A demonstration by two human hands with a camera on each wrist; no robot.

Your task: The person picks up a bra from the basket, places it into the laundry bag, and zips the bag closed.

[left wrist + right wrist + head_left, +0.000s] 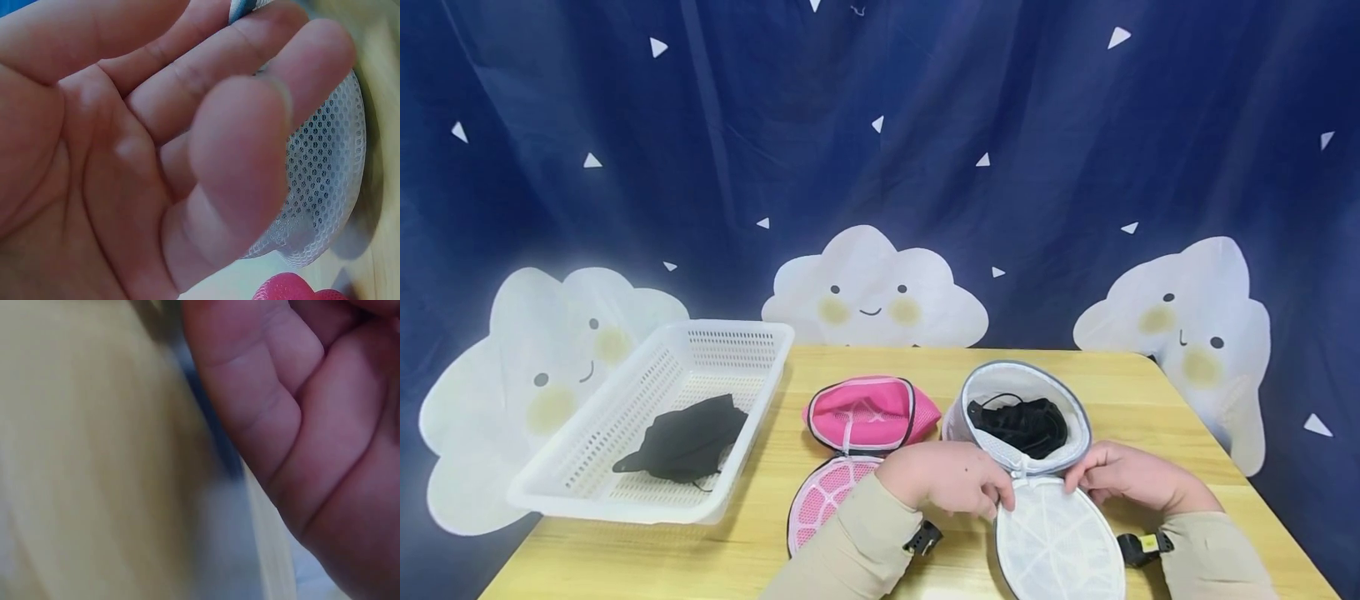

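Observation:
A round white mesh laundry bag (953, 421) with a grey-blue rim stands unzipped on the table, a bunched black cloth item with a thin cord (1030, 425) inside it. Its round white lid (1060, 542) hangs folded down toward the person. My left hand (951, 479) pinches the lid's upper left edge with bent fingers. In the left wrist view, thumb and fingers cover part of the mesh (325, 156). On the other side, my right hand (1138, 475) grips the lid's upper right edge, close below the bag's rim. In the right wrist view its fingertips are out of frame.
Left of the white bag lies an open pink mesh laundry bag (928, 412), its lid (812, 504) partly behind my left sleeve. A white plastic basket (700, 510) at the left holds black cloth (692, 442). Behind the wooden table (1150, 408) hangs a dark blue curtain (1037, 100).

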